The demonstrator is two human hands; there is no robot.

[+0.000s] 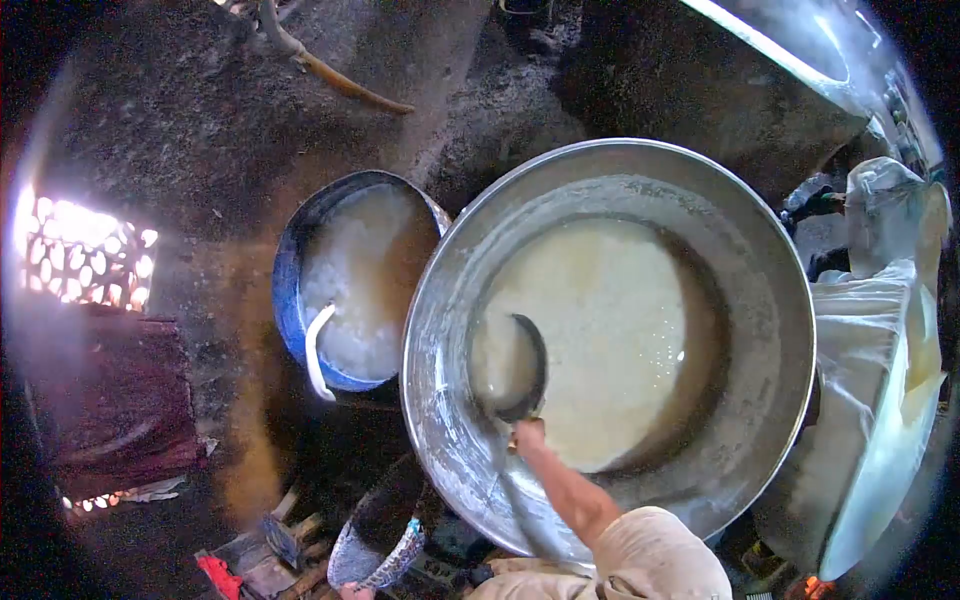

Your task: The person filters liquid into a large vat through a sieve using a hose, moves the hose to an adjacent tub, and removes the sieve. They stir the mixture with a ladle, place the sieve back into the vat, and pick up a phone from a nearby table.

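My right hand [528,435] is closed at the near edge of a round, dark-rimmed dipper [537,385]. The dipper sits low inside a wide metal vat [765,300], at the left side of the pale cloudy liquid [600,330]. Similar liquid shows within the dipper's rim. At the bottom edge of the view, a small part of my left hand [355,592] shows at the rim of a tilted bucket [345,555]; its fingers are mostly out of sight. The bucket's inside looks dark.
Left of the vat stands a blue drum [288,290] of murky liquid, with a white curved piece [318,355] over its rim. Firewood [300,540] lies at lower left. White sheeting [870,400] covers something at right. A bent branch [340,80] lies at the top.
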